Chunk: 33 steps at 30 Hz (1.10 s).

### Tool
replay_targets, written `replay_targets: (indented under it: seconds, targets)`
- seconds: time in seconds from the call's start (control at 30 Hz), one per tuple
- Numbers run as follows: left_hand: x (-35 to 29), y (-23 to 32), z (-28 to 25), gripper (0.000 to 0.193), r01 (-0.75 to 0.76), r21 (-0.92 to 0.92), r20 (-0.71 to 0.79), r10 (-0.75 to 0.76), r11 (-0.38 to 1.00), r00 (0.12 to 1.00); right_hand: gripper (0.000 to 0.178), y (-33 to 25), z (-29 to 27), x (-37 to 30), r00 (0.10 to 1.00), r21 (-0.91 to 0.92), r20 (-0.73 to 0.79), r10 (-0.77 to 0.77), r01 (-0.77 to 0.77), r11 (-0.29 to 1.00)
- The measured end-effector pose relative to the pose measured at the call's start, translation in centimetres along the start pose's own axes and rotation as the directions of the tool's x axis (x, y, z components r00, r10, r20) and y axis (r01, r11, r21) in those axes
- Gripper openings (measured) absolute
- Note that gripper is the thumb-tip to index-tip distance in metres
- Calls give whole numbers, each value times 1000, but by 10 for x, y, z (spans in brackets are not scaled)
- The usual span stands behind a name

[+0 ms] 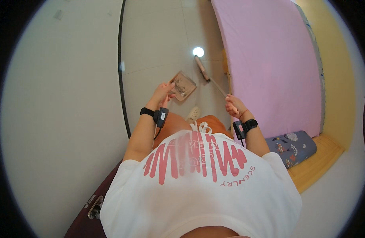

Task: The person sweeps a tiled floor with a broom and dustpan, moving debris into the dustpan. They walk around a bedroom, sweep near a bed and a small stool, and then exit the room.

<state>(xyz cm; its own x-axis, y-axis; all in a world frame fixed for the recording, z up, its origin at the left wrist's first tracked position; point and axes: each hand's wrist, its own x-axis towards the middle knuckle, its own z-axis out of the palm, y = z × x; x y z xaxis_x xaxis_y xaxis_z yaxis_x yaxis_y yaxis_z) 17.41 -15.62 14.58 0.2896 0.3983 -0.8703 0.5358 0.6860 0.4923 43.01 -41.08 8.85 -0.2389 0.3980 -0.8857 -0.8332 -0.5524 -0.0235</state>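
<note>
My left hand (pixel 163 94) is closed around the handle of a brownish, see-through dustpan (pixel 190 82). Dark bits of dirt and a small pale scrap lie in the pan, which is held low near the floor in front of me. On the right, my right hand (pixel 233 106) grips the handle end of a broom (pixel 202 69). Its narrow brown head is down at the tiles, ahead and right of the dustpan, apart from it. Both wrists wear black straps with small dark devices.
A bed with a pink sheet (pixel 273 67) runs along the right, with a grey floral pillow (pixel 292 148) on its wooden frame (pixel 317 162). A pale wall (pixel 67 103) stands left. Light glares off the tiled floor (pixel 154 43). A cream clog (pixel 194 113) shows below the dustpan.
</note>
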Motion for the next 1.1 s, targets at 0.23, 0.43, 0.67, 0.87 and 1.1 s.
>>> replay_targets:
  seconds: [0.23,0.43,0.67,0.87,1.1]
  targets:
    - [15,39,12,35,-63,30,46,61,998,997,23,-85,4,49,994,261,-85,70,-46,964]
    - [40,52,28,38,-91,26,40,90,996,995,36,-109,-14,71,996,285,-13,90,-83,955]
    - [87,83,45,41,-99,41,137,92,994,986,18,-68,-23,75,995,56,-46,85,-83,995]
    - [92,105,42,34,-127,47,271,110,991,956,52,-55,38,16,997,-254,-54,-47,32,967]
    - [34,122,0,28,-183,8,282,173,983,944,34,-41,51,-25,987,-19,3,-160,160,987]
